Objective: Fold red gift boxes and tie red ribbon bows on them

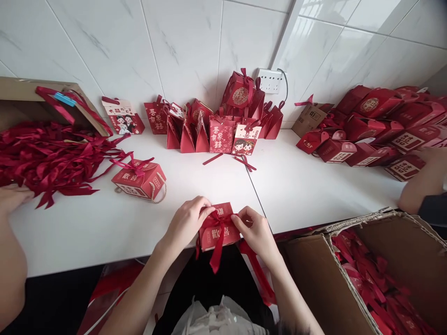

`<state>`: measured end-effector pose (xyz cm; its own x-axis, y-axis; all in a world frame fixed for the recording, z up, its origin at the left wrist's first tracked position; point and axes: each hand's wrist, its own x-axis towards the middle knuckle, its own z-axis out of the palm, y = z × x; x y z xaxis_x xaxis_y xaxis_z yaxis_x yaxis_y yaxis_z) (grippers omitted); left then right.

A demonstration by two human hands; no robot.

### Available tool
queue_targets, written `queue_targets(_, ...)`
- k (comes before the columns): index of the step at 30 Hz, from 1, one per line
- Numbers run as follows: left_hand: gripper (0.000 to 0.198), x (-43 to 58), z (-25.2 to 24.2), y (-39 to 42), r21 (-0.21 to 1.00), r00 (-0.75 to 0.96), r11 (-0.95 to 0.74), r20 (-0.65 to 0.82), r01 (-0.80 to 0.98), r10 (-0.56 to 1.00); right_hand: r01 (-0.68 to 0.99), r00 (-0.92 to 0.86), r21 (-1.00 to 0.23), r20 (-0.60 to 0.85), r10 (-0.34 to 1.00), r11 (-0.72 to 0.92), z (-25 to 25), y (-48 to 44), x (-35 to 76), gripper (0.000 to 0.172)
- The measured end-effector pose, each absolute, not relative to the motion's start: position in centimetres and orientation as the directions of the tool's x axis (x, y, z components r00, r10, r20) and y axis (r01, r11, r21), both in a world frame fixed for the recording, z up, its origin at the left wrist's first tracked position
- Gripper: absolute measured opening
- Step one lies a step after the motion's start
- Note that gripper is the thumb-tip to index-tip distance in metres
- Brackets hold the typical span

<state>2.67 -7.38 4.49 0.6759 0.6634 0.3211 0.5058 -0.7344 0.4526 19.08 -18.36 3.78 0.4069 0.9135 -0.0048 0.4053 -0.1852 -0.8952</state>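
A red gift box [230, 236] with light lettering lies in front of me at the table's near edge. Across its top runs a dark red ribbon [217, 253] tied in a bow, one tail hanging over the near side. My left hand [187, 217] pinches the bow's left loop between thumb and fingers. On the other side, my right hand [255, 231] is closed on the right loop. To the left stands another red gift box [136, 179] with a ribbon bow on top and gold cord handles at its ends.
A heap of red ribbons [52, 156] spills from a cardboard box at left, near another person's hand [14, 199]. Red boxes and bags [221, 132] line the wall. More boxes [377, 125] are piled right, by another person's hand [433, 170]. An open carton [307, 265] holds ribboned boxes.
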Motion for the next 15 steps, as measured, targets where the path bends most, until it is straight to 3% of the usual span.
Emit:
queue_targets(5, 0.015, 2.9, 5.0, -6.8, 0.223, 0.701, -0.865, 0.512, 0.449, 0.496, 0.137, 0.401, -0.971, -0.127, 0.907, -0.197, 3.1, -18.8, 18.5, 0.033)
queue_targets(7, 0.017, 2.3, 5.3, -7.6, 0.206, 0.691, -0.861, 0.523, 0.466, 0.499, 0.019, 0.375, -0.981, -0.173, 0.911, -0.194, 2.8, -18.7, 18.5, 0.036)
queue_targets(11, 0.019, 1.1, 5.5, -9.1, 0.353, 0.652, -0.799, 0.463, 0.487, 0.601, -0.122, 0.333, -0.976, -0.21, 0.919, -0.179, 2.4, -18.5, 18.2, 0.041)
queue_targets(15, 0.02, 0.7, 5.2, -9.0, 0.545, 0.624, -0.705, 0.371, 0.454, 0.688, -0.141, 0.329, -0.98, -0.178, 0.928, -0.138, 1.8, -18.3, 18.2, 0.042)
